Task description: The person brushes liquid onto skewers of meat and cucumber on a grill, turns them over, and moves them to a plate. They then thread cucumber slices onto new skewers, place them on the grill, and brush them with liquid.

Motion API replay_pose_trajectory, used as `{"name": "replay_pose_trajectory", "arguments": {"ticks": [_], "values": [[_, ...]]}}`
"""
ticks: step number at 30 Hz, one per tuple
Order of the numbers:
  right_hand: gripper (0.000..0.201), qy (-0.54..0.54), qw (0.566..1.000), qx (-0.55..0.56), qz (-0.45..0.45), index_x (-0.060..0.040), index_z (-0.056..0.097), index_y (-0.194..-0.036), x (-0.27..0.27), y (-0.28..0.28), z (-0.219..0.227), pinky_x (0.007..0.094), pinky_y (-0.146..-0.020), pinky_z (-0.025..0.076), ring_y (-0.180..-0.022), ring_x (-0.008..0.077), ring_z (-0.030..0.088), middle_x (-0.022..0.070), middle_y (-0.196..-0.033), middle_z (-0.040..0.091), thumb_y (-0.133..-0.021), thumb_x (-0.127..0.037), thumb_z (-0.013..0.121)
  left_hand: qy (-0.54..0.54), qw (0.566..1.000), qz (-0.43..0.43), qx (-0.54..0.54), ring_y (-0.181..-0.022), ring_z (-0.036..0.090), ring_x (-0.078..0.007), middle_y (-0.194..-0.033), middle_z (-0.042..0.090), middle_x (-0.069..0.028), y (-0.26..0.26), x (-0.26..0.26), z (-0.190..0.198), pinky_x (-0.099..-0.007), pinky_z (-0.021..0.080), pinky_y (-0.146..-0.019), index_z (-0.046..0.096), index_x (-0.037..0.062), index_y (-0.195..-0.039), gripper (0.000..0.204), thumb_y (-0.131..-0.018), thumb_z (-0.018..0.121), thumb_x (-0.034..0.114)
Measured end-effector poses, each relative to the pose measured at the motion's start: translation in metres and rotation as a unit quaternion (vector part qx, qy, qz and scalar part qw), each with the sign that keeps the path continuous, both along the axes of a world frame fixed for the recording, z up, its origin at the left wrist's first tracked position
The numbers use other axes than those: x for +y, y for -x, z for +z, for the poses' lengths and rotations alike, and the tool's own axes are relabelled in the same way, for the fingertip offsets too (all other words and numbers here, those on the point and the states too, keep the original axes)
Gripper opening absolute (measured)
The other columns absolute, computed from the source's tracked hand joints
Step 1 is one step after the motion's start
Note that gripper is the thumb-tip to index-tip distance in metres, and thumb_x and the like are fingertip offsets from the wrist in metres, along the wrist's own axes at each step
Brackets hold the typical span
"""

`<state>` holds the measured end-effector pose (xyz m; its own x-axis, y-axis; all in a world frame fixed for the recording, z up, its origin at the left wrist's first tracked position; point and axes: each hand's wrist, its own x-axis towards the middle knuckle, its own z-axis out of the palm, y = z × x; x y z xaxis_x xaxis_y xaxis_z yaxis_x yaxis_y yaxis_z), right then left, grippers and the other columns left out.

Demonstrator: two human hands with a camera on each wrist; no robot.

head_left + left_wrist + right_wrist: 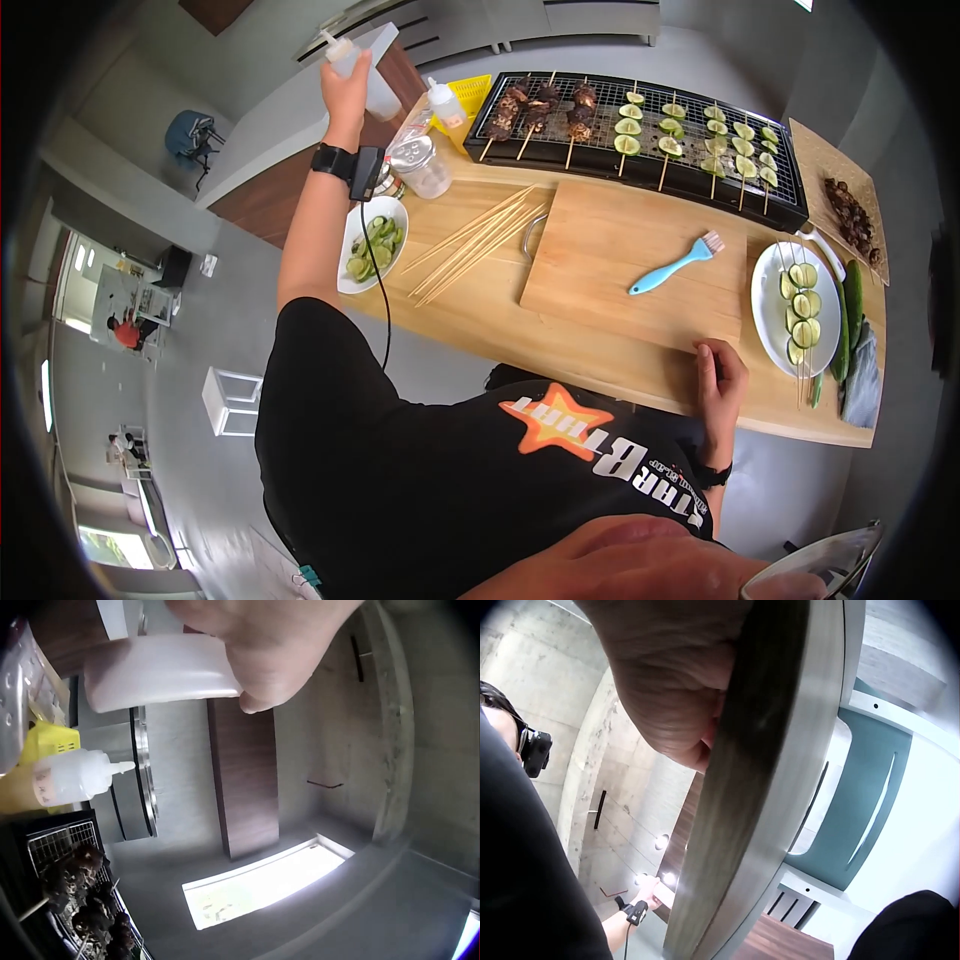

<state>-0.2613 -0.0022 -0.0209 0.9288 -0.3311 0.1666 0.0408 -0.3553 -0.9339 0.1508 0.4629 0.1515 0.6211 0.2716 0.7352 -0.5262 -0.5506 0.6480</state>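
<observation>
Nearest me, my right hand (pixel 722 385) is at the table's (pixel 450 335) edge, fingers loosely bent. Past it, the brush (pixel 668 273) lies on the board (pixel 600 235). Farther out, I see the loaded grill (pixel 596 170) and, to its left, my left hand (pixel 346 98) clamped round a raised, tilted bottle (pixel 379 98).

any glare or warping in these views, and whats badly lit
Head view: strong fisheye, the table bowed, corners black; left wrist view: a bright panel blown out, the held bottle soft in detail; right wrist view: small lamps flaring, right hand in shade.
</observation>
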Motion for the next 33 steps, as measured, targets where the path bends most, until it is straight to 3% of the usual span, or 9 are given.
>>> {"name": "replay_pose_trajectory", "arguments": {"ticks": [6, 9, 17, 20, 23, 27, 30, 32, 33], "values": [[0.017, 0.013, 1.000, 0.007, 0.003, 0.0039, 0.064, -0.091, 0.001, 0.000, 0.002, 0.0227, -0.060, 0.039, -0.067, 0.0082, 0.049, 0.0023, -0.074, 0.057, -0.093, -0.012, 0.058, -0.019, 0.996, -0.004, 0.090, -0.093, 0.063, -0.0185, -0.104, 0.064, -0.0107, -0.026, 0.024, -0.070, -0.0314, 0.050, -0.082, 0.054, -0.0020, -0.113, 0.049, -0.076, 0.078, 0.021], [0.018, 0.012, 1.000, 0.014, 0.000, 0.0043, 0.063, -0.092, -0.001, 0.001, 0.001, 0.0221, -0.060, 0.039, -0.068, 0.0076, 0.049, 0.0017, -0.075, 0.057, -0.094, -0.012, 0.057, -0.054, 0.990, -0.035, 0.128, -0.094, 0.065, -0.0254, -0.103, 0.065, -0.0160, -0.050, 0.036, -0.107, -0.0355, 0.050, -0.082, 0.056, -0.0013, -0.110, 0.055, -0.070, 0.080, 0.028], [0.017, 0.025, 1.000, 0.004, 0.001, 0.0040, 0.063, -0.092, -0.001, 0.000, -0.003, 0.0220, -0.059, 0.039, -0.067, 0.0075, 0.049, 0.0011, -0.073, 0.056, -0.093, -0.013, 0.058, -0.093, 0.959, -0.018, 0.267, -0.106, 0.061, -0.0282, -0.116, 0.059, -0.0215, -0.019, 0.010, -0.121, -0.0341, 0.048, -0.088, 0.048, -0.0053, -0.118, 0.066, -0.069, 0.080, 0.026], [0.016, 0.031, 0.999, 0.000, 0.004, 0.0037, 0.063, -0.091, 0.000, 0.000, -0.004, 0.0223, -0.058, 0.039, -0.066, 0.0074, 0.048, 0.0010, -0.072, 0.056, -0.093, -0.012, 0.059, -0.216, 0.958, 0.134, 0.134, -0.110, 0.057, -0.0310, -0.123, 0.053, -0.0229, -0.008, -0.001, -0.120, -0.0351, 0.046, -0.090, 0.045, -0.0063, -0.120, 0.066, -0.071, 0.077, 0.024], [0.012, 0.070, 0.997, -0.023, 0.009, 0.0029, 0.063, -0.091, 0.005, -0.003, 0.000, 0.0237, -0.057, 0.040, -0.064, 0.0105, 0.049, 0.0044, -0.072, 0.056, -0.091, -0.009, 0.059, -0.226, 0.957, 0.173, -0.052, -0.106, 0.055, -0.0292, -0.118, 0.051, -0.0198, 0.021, -0.025, -0.094, -0.0354, 0.045, -0.089, 0.046, -0.0041, -0.117, 0.052, -0.075, 0.070, 0.017], [0.009, 0.157, 0.985, -0.010, 0.064, 0.0001, 0.062, -0.094, 0.027, -0.012, 0.030, 0.0304, -0.060, 0.045, -0.063, 0.0228, 0.056, 0.0130, -0.079, 0.057, -0.085, -0.001, 0.060, -0.099, 0.979, -0.157, -0.080, -0.098, 0.054, -0.0197, -0.104, 0.052, -0.0144, 0.113, -0.106, -0.039, -0.0300, 0.044, -0.089, 0.041, -0.0010, -0.114, 0.039, -0.079, 0.059, -0.003], [0.026, 0.244, 0.962, 0.012, 0.122, -0.0033, 0.059, -0.107, 0.042, -0.032, 0.044, 0.0339, -0.064, 0.049, -0.073, 0.0253, 0.061, 0.0146, -0.096, 0.058, -0.081, 0.002, 0.059, -0.094, 0.882, -0.420, -0.195, -0.081, 0.054, -0.0195, -0.088, 0.053, -0.0101, 0.198, -0.167, -0.013, -0.0299, 0.044, -0.075, 0.047, 0.0028, -0.096, 0.024, -0.076, 0.056, -0.007], [0.041, 0.388, 0.911, 0.002, 0.142, -0.0060, 0.054, -0.118, 0.049, -0.048, 0.042, 0.0364, -0.068, 0.052, -0.081, 0.0269, 0.063, 0.0154, -0.112, 0.055, -0.078, 0.003, 0.058, -0.243, 0.798, -0.512, -0.205, -0.069, 0.053, -0.0235, -0.079, 0.053, -0.0140, 0.258, -0.179, 0.016, -0.0337, 0.044, -0.061, 0.041, 0.0051, -0.081, 0.023, -0.072, 0.055, -0.011], [0.046, 0.410, 0.897, -0.007, 0.165, -0.0069, 0.051, -0.121, 0.050, -0.053, 0.041, 0.0368, -0.070, 0.053, -0.084, 0.0275, 0.063, 0.0155, -0.116, 0.053, -0.077, 0.003, 0.058, -0.204, 0.770, -0.553, -0.244, -0.065, 0.053, -0.0227, -0.076, 0.054, -0.0112, 0.277, -0.188, 0.015, -0.0335, 0.044, -0.057, 0.041, 0.0072, -0.081, 0.022, -0.073, 0.056, -0.006]]}}
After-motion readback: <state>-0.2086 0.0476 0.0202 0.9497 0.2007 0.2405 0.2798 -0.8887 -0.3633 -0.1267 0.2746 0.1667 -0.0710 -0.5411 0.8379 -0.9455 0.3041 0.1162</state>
